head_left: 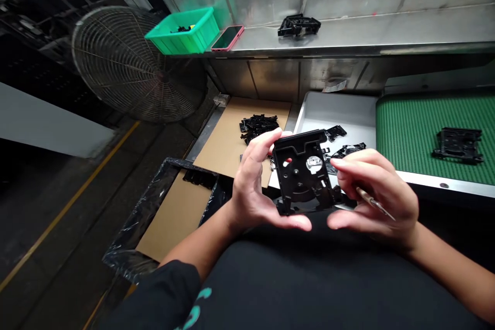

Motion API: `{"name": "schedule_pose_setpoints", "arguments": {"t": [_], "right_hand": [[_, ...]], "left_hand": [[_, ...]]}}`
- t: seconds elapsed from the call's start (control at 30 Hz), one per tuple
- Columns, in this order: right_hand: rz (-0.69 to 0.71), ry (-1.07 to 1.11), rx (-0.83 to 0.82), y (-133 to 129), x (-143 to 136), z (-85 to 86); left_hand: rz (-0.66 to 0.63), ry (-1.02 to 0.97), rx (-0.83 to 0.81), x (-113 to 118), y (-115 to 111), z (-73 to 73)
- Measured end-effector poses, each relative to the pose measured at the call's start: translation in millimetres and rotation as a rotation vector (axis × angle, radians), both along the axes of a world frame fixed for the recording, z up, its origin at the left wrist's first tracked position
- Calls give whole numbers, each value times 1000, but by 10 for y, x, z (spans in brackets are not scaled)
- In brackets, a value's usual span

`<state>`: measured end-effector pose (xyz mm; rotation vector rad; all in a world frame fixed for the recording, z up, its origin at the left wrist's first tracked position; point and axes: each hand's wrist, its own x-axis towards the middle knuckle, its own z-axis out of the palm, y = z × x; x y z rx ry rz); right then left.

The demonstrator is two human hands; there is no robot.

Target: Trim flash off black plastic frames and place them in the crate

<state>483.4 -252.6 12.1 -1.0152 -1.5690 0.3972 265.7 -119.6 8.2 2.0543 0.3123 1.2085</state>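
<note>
My left hand (255, 185) grips a black plastic frame (303, 180) by its left side, thumb along the lower edge and fingers at the upper corner. The frame is a flat, roughly square moulded part with holes and a round opening, tilted toward me. At its right side is my right hand (375, 196), index finger and thumb by the frame's edge. Curled fingers of that hand hold a thin pointed metal tool (375, 202) across the palm; whether the fingertips touch the frame I cannot tell.
Black parts (259, 126) lie piled on cardboard (220, 139). A white tray (340, 105) holds more parts. Another frame (460, 144) sits on a green ribbed conveyor belt (406, 124). The metal shelf (359, 36) bears a green bin (189, 36), a phone (228, 38) and black frames (298, 26). A large fan (135, 67) stands left.
</note>
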Motion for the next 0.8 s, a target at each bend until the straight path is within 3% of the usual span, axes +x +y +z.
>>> {"name": "schedule_pose_setpoints", "arguments": {"t": [0.43,0.8], "right_hand": [[-15,8,0,-16,-71,55],[-36,18,7,-63,-62,9]], "left_hand": [[3,52,61,6,-10,-5],[-124,73,74,-37,46,0]]}}
